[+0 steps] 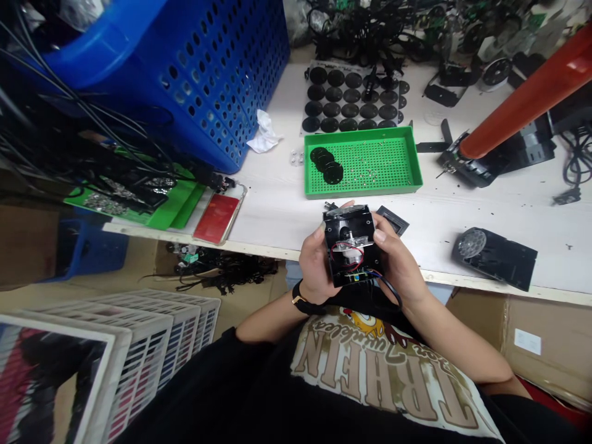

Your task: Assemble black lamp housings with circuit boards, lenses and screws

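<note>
Black plastic housing (348, 245) clamped between L grip (315, 262) and R grip (398, 265); green parts tray (361, 192) just fwd, on white counter (272, 209).

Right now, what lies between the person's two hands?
The head view shows a black housing with red wires, held between the left hand and right hand.

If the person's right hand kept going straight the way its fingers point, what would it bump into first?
The right hand would meet the black plastic housing first: it already holds that housing, with its fingers against the edge.
</note>
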Available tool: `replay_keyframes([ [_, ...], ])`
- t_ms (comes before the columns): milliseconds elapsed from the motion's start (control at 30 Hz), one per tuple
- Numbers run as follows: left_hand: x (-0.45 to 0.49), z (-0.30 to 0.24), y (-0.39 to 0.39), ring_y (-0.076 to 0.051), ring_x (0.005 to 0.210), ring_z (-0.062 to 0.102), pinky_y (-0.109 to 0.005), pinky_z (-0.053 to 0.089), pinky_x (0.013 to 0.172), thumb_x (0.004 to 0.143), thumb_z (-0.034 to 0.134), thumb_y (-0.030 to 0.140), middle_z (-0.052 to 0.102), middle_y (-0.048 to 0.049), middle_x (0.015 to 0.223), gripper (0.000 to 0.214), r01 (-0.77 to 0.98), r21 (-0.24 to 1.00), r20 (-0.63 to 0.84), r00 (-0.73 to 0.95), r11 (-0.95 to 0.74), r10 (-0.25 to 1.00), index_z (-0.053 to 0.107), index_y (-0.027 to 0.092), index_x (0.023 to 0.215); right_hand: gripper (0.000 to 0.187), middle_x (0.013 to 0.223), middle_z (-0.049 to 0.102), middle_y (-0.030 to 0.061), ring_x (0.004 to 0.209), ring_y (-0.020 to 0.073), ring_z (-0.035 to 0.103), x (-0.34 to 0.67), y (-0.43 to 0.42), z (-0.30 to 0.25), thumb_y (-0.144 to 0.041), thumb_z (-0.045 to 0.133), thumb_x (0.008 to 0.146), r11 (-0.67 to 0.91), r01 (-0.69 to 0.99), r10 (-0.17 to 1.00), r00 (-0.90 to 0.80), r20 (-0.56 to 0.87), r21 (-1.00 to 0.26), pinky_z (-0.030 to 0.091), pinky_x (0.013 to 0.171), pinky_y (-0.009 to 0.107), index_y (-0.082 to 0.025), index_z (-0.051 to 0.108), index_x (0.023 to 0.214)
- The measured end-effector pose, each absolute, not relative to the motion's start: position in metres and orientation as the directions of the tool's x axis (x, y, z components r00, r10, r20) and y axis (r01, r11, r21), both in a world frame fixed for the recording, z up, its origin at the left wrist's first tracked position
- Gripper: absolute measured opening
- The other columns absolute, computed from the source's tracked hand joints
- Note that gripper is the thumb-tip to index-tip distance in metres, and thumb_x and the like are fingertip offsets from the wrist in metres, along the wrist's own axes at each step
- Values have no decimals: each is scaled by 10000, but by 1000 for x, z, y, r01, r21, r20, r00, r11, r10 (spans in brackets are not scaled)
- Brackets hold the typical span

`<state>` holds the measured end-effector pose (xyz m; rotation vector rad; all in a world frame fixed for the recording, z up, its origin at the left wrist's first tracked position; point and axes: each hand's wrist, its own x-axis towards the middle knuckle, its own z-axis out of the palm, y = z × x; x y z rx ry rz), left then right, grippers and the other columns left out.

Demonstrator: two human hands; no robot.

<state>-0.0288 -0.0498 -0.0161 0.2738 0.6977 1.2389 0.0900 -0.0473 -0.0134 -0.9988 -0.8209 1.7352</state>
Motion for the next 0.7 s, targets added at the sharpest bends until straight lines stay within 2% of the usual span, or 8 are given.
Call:
replay_keyframes([
  [367,-32,-17,-49,-403,1330,649,-534,559,1038,818,692,609,764,-106,1292,599,-769,534,-382,151,351,912,699,219,1272,516,1334,680,66,1183,277,682,88,-46,-17,-514,699,841,-381,-472,924,-224,-310,-795,592,991,437,-270,603,1285],
  [500,-31,-15,-49,-402,1324,654,-534,571,1031,819,677,613,753,-99,1322,637,-769,537,-358,164,346,919,684,227,1326,490,1304,678,51,1109,256,683,89,-48,-17,-553,644,883,-352,-438,934,-217,-282,-827,588,936,423,-295,611,1299],
  [600,-31,-15,-49,-402,1303,668,-536,579,1022,812,681,607,757,-89,1310,690,-767,536,-353,176,353,919,644,249,1402,505,1014,680,27,853,214,650,90,-48,-18,-644,574,931,-356,-397,933,-193,-303,-846,575,773,384,-311,650,1302],
  [700,-32,-20,-50,-405,1283,682,-540,588,1014,778,730,593,767,-90,1280,761,-768,550,-315,173,328,933,599,281,1460,574,724,489,-21,589,151,457,91,-48,-18,-737,540,932,-367,-384,930,-164,-329,-847,485,575,322,-302,695,1272],
])
